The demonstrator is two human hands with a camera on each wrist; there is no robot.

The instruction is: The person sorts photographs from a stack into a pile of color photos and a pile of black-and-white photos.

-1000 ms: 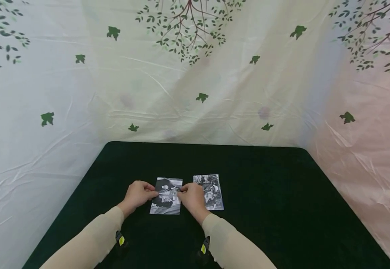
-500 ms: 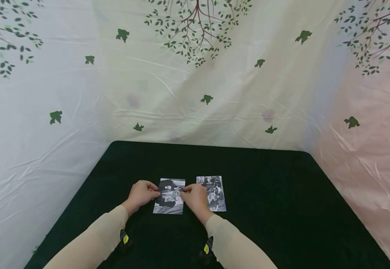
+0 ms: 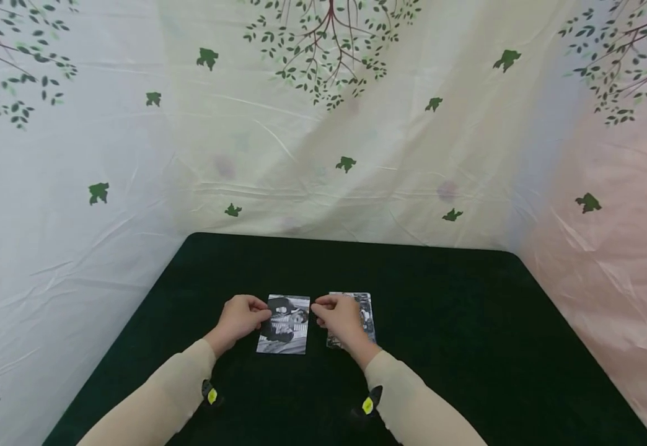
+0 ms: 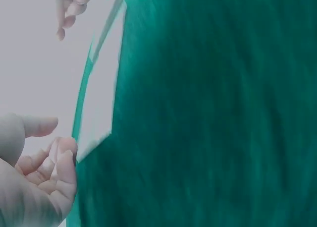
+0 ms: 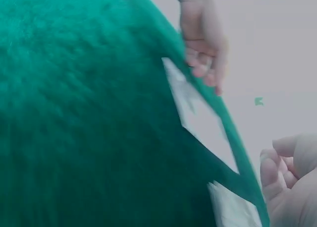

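A black-and-white photo print (image 3: pixel 283 328) lies on the dark green tabletop, nearest my left hand (image 3: pixel 240 319). That hand's fingertips are right at the print's left edge; in the left wrist view, the thumb stands apart from the loosely bent fingers (image 4: pixel 65 160). My right hand (image 3: pixel 344 319) hovers just off the print's right edge, fingers relaxed around nothing. It partly hides a second black-and-white photo print (image 3: pixel 368 313) to the right. From the right wrist view, both the first print (image 5: pixel 203 120) and the second print (image 5: pixel 237 209) look washed out to white.
The green-covered table (image 3: pixel 440 328) has rounded far corners. Behind and beside it hangs a pale fabric backdrop (image 3: pixel 279 142) printed with branches and leaves. A dark band with a yellow mark (image 3: pixel 369 402) shows below each wrist.
My right hand has let go of the left print's right edge and moved right, over the second print. The left hand has shifted slightly up along the left edge. The head view has shifted slightly.
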